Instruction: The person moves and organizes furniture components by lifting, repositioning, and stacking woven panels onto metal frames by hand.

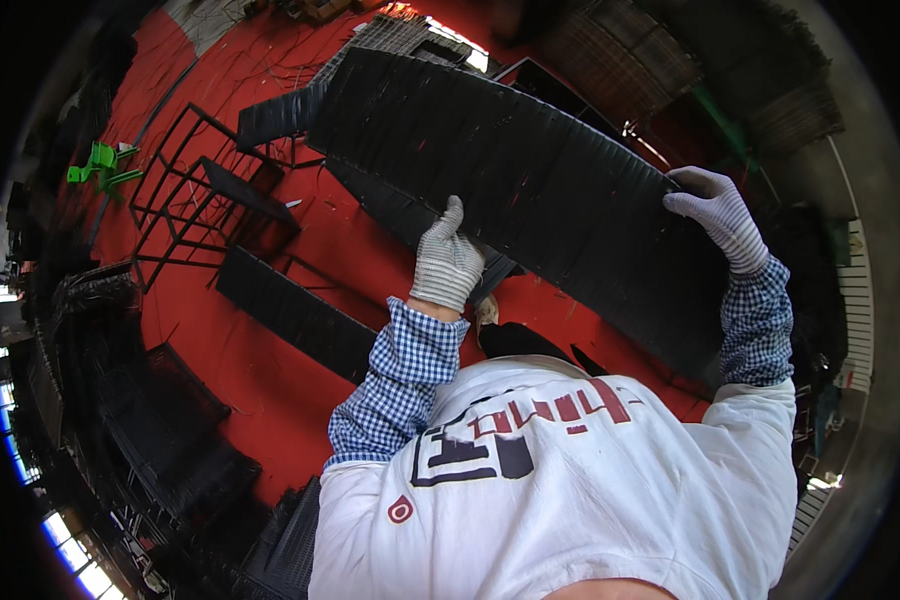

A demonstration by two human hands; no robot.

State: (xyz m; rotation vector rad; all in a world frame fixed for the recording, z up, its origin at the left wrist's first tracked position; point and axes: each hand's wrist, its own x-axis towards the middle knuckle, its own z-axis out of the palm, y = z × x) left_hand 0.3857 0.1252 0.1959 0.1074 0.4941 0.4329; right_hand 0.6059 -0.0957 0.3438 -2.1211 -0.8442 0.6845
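Observation:
A long black woven panel [525, 180], apparently part of a piece of furniture, lies tilted across the space in front of me. My left hand [450, 259], in a striped knit glove, grips its near edge, with the thumb over the top face and the fingers below, hidden. At the panel's far right edge, my right hand [712, 210] in a matching glove curls its fingers over the rim. Both forearms wear blue checked sleeves. Beneath the panel shows another dark woven surface [382, 206], partly covered by it.
Black metal frames [187, 195] and a narrow woven bench-like piece [292, 311] stand left on the red floor [262, 405]. A green plastic stool [103, 161] lies farther left. Dark woven pieces [157, 427] crowd the lower left; stacked panels [615, 56] are at the upper right.

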